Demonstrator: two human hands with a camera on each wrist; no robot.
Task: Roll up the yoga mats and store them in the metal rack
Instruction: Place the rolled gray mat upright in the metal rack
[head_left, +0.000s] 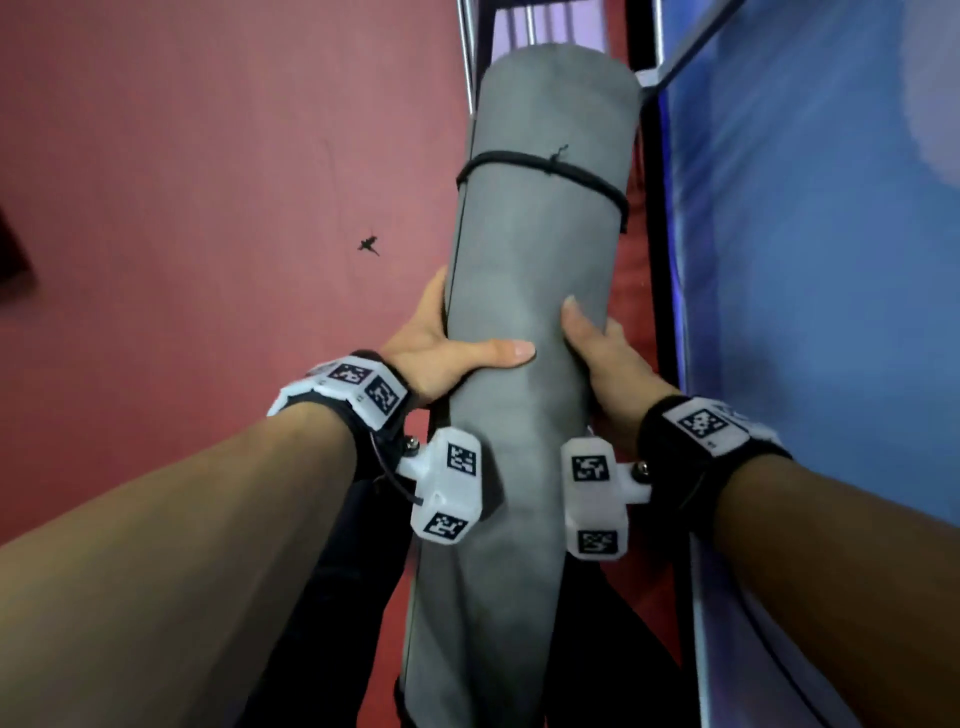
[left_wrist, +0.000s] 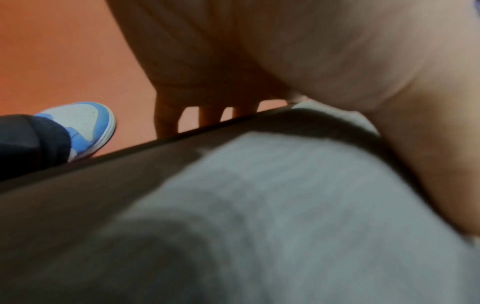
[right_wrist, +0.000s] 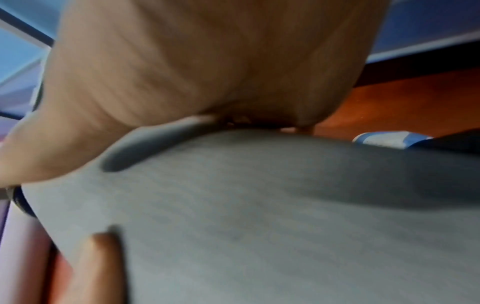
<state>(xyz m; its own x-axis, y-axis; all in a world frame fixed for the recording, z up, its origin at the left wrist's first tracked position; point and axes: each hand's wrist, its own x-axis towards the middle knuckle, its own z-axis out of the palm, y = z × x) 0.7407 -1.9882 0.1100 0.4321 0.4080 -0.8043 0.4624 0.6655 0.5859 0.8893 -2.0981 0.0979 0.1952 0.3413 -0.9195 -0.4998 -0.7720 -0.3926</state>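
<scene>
Red floor (head_left: 208, 156) underfoot; blue panel (head_left: 831, 260) to the right, bounded by dark frame bars. Metal rack (head_left: 470, 62) ahead at top of head view, with silver and dark uprights; a lilac item visible between them, identity unclear.

Grey rolled mat (head_left: 524, 312) held off the floor, long axis pointing toward the rack, far end level with the rack's uprights. Whether it touches the rack: cannot tell. Bound by a black band (head_left: 545, 169) near the far end.

Left hand (head_left: 441, 353) gripping the mat's left side, thumb laid across the top, fingers wrapped beneath. Left wrist view confirms fingers (left_wrist: 166, 121) curling behind the roll's edge. Right hand (head_left: 602, 358) gripping the right side, thumb pointing along the roll, fingers hidden behind it. Both hands side by side near mid-length, thumbs close but apart.

Marker-tagged wristbands (head_left: 358, 387) on both wrists. Blue-and-white shoe (left_wrist: 85, 121) on the floor below, dark trouser leg beside it.
</scene>
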